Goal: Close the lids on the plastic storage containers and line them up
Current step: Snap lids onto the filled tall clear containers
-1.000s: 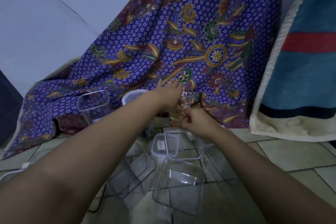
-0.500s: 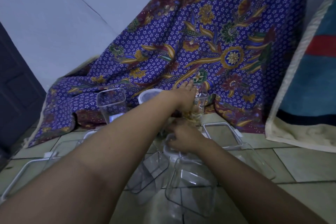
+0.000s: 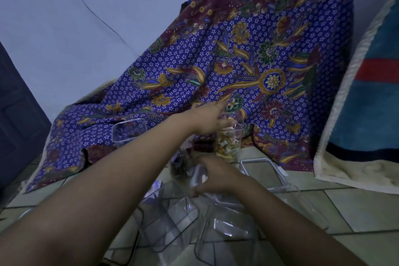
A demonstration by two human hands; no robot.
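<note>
Several clear plastic containers stand on the tiled floor. A tall one holding colourful snacks (image 3: 229, 144) stands by the cloth, and my left hand (image 3: 208, 120) rests on its open top, fingers spread. My right hand (image 3: 212, 176) grips a clear lid (image 3: 197, 176) lower down, in front of that container. Another lid (image 3: 262, 168) lies flat on the floor to the right. An empty tall container (image 3: 129, 133) stands at the left. Two open empty containers (image 3: 172, 222) (image 3: 228, 235) sit nearest me.
A purple floral cloth (image 3: 248, 60) drapes down behind the containers. A blue, red and cream towel (image 3: 367, 114) hangs at the right. A dark door (image 3: 17, 114) is at the left edge. The tiled floor (image 3: 356, 207) extends to the right.
My right hand has dropped from the snack container's rim to the lids below and taken hold of one. The left hand stays on the container top. The view shifted left.
</note>
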